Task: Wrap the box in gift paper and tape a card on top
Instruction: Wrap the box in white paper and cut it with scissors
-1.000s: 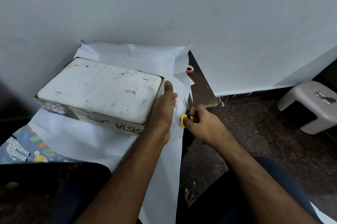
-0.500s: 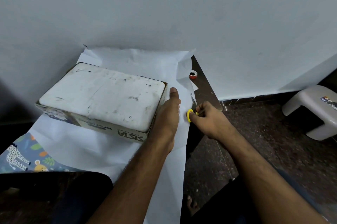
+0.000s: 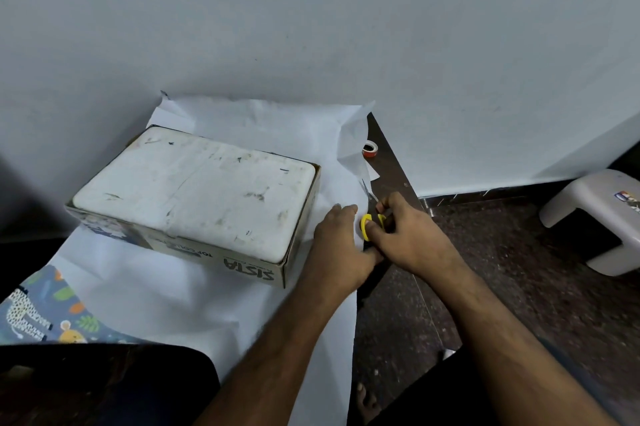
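Left hand [image 3: 337, 245] shifted off scuffed white box [image 3: 194, 197], flat on paper [image 3: 166, 294], right hand [image 3: 412, 235] gripping yellow scissors [image 3: 367, 224]

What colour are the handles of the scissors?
Yellow: the scissors' handles show in the right hand, seen only in the head view.

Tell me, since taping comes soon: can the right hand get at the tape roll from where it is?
Probably yes, though not right away. The tape roll sits in the open on the table beyond the right hand, with nothing between them, but that hand grips the yellow-handled scissors and must put them down first.
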A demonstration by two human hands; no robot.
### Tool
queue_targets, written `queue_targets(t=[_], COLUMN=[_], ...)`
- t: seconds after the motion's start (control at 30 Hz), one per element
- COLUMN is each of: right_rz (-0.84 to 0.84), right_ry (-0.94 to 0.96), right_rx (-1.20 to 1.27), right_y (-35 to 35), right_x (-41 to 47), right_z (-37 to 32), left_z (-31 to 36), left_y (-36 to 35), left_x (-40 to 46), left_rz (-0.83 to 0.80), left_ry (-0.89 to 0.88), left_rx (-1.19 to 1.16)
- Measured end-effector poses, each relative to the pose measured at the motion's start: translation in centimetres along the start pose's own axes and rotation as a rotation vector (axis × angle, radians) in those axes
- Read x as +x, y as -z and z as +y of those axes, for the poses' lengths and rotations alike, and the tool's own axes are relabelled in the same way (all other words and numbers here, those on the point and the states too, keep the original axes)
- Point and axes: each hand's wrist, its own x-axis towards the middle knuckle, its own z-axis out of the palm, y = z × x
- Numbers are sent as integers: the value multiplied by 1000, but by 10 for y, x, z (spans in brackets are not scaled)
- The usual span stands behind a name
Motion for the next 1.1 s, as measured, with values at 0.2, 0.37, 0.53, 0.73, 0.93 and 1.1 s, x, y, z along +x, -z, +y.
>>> queue_targets(t=[0.2,0.37,0.53,0.73,0.93,1.1], right_rz=[-55,-42,-44,-32,12,45], right_ry=[18,42,77,66,79,68], right_rx=[26,29,13,107,138,108], right_y=[3,4,4,5,2,1], right_x=[1,1,0,2,0,2], right_z=[5,5,4,3,-4,-4], left_z=[0,4,8,11,9,9], left_y=[-10,-10,-4,-1,-3,-9], left_x=[-4,-6,-8,-8,-6,-10], left_rz=[-17,-4,49,50,43,14], left_ry=[-13,-19,-18,-10,-21,-13], left_rx=[321,296,274,290,260,262])
